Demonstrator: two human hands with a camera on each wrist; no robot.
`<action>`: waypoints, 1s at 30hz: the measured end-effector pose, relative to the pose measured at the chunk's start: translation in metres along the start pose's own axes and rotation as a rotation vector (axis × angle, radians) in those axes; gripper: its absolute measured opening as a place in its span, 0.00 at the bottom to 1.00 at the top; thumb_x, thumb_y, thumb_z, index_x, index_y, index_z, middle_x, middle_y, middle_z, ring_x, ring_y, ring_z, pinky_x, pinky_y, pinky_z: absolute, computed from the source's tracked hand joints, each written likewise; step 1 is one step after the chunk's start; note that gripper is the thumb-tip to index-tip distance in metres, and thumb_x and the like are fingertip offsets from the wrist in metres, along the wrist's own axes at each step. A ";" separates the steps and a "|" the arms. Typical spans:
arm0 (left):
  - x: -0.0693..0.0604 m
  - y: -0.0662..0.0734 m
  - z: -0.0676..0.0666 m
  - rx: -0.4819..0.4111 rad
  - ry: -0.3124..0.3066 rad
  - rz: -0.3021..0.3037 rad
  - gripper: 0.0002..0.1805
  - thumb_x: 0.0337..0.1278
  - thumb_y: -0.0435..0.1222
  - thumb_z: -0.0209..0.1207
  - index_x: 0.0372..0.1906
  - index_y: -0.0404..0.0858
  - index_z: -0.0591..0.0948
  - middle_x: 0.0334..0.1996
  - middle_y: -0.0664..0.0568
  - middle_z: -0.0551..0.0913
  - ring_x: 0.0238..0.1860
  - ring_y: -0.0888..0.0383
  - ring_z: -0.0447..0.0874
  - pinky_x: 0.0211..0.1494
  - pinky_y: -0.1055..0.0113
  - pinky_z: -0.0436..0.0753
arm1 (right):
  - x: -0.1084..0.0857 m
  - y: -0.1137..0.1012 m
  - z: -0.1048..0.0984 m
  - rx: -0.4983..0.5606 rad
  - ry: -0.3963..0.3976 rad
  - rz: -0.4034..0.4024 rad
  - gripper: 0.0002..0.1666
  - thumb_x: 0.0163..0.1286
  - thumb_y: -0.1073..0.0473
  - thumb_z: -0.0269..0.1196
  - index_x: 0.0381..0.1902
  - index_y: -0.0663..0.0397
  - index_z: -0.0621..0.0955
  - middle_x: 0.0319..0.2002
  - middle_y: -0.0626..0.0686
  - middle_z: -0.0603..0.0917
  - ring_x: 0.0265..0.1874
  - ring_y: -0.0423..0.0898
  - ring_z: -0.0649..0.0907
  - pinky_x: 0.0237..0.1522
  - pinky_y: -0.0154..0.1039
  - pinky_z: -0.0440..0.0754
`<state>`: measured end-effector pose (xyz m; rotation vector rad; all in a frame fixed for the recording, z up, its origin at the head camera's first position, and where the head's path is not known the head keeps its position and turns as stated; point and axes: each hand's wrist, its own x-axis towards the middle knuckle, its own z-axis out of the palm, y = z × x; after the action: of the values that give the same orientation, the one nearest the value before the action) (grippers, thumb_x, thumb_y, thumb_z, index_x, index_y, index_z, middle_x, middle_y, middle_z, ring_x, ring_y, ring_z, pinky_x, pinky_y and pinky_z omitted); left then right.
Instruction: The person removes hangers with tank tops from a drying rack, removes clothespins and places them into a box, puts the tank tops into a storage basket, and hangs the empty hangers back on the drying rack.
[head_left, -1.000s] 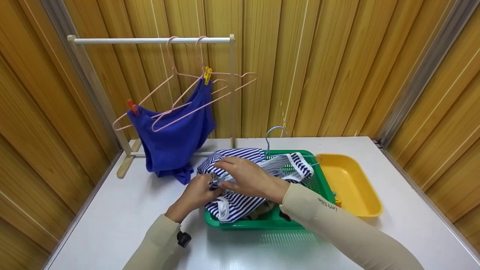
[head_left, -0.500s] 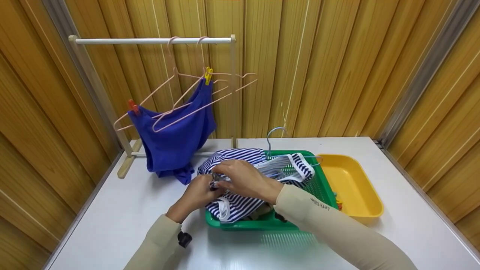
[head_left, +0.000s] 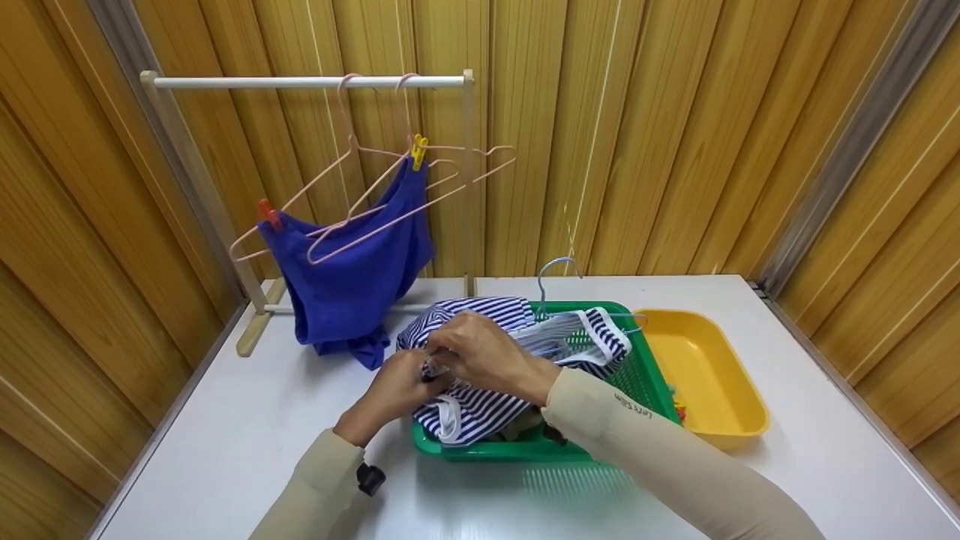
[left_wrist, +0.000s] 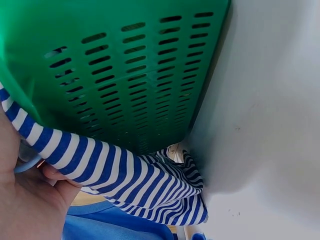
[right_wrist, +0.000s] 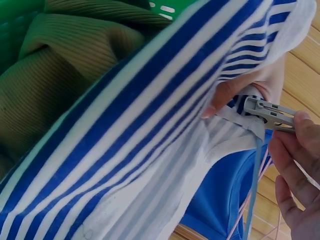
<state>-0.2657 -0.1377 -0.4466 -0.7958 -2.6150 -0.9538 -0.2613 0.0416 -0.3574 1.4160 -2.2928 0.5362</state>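
A navy-and-white striped garment (head_left: 487,409) with white trim lies bunched over the green basket (head_left: 540,451). A blue hanger (head_left: 541,289) runs through it, its hook pointing up at the back. My left hand (head_left: 397,384) grips the garment's left edge together with the hanger; the left wrist view shows the cloth and a bit of blue hanger at the fingers. My right hand (right_wrist: 300,165) pinches the ends of a grey clothespin (right_wrist: 270,114) between thumb and fingers. The clothespin's other end sits at the garment's white-trimmed edge, beside the left hand's fingers. Whether it bites the cloth is unclear.
On the left stands a drying rack (head_left: 315,82). Two pink hangers hang there with a blue garment (head_left: 360,277), held by red and yellow clothespins. At right, a yellow tray (head_left: 697,367) contains small clothespins. An olive ribbed garment (right_wrist: 75,65) lies in the basket.
My right hand's fingers, more spread a second ago, have curled in and drawn up to the clothespin beside the left hand. The left hand keeps its grip; garment and basket barely shift.
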 end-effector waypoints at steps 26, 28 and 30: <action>0.003 0.005 -0.002 -0.003 -0.049 -0.067 0.15 0.56 0.42 0.65 0.23 0.44 0.72 0.22 0.61 0.67 0.26 0.63 0.64 0.31 0.69 0.65 | -0.040 0.007 -0.062 0.101 0.028 0.248 0.19 0.63 0.59 0.68 0.52 0.53 0.78 0.44 0.52 0.85 0.42 0.44 0.86 0.47 0.38 0.85; 0.002 0.004 -0.002 -0.005 -0.047 -0.067 0.16 0.56 0.42 0.65 0.22 0.44 0.71 0.22 0.61 0.66 0.25 0.63 0.63 0.31 0.69 0.64 | -0.047 0.009 -0.069 0.101 0.044 0.251 0.20 0.63 0.60 0.69 0.53 0.53 0.78 0.44 0.52 0.85 0.42 0.44 0.86 0.47 0.38 0.85; 0.002 0.004 -0.002 -0.005 -0.047 -0.069 0.16 0.56 0.42 0.65 0.22 0.44 0.70 0.22 0.61 0.65 0.26 0.63 0.62 0.30 0.70 0.63 | -0.054 0.012 -0.076 0.096 0.064 0.255 0.21 0.63 0.60 0.69 0.53 0.53 0.79 0.44 0.52 0.85 0.41 0.44 0.86 0.47 0.38 0.85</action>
<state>-0.2649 -0.1353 -0.4426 -0.7422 -2.6974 -0.9718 -0.2403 0.1257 -0.3218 1.1343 -2.4391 0.7658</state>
